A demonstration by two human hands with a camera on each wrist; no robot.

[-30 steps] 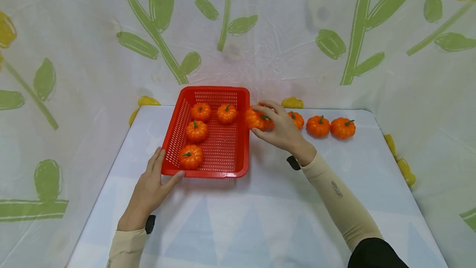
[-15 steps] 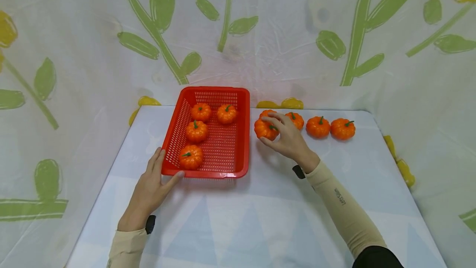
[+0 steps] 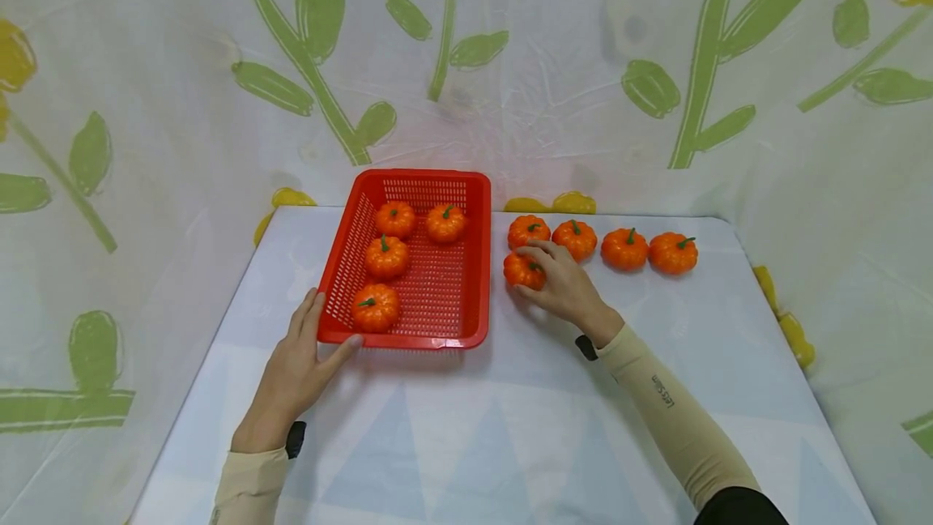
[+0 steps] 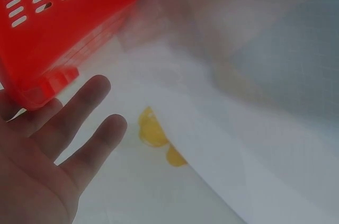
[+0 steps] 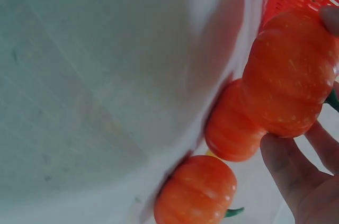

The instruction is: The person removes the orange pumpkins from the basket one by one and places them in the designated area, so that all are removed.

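Observation:
My right hand [image 3: 561,286] grips a small orange pumpkin [image 3: 522,271] between thumb and fingers, just right of the red basket [image 3: 475,306]. In the right wrist view this held pumpkin [image 5: 288,75] appears close up, its green stem partly showing by the fingers. Whether it touches the table I cannot tell. My left hand [image 3: 291,367] rests at the basket's front left corner, fingers along the side and thumb at the front rim. The left wrist view shows straight fingers [image 4: 79,113] beside the basket wall. Several pumpkins [image 3: 387,257] lie inside the basket, mostly along its left side.
Behind the held pumpkin, a row of several more pumpkins [image 3: 624,249] runs rightward along the back of the table [image 3: 466,428]. A pale curtain [image 3: 547,120] printed with yellow flowers and green leaves surrounds the back and sides.
My right hand has carried the pumpkin from beside the basket's right rim a little rightward and toward me, uncovering the row's leftmost pumpkin. My left hand and the basket stay put.

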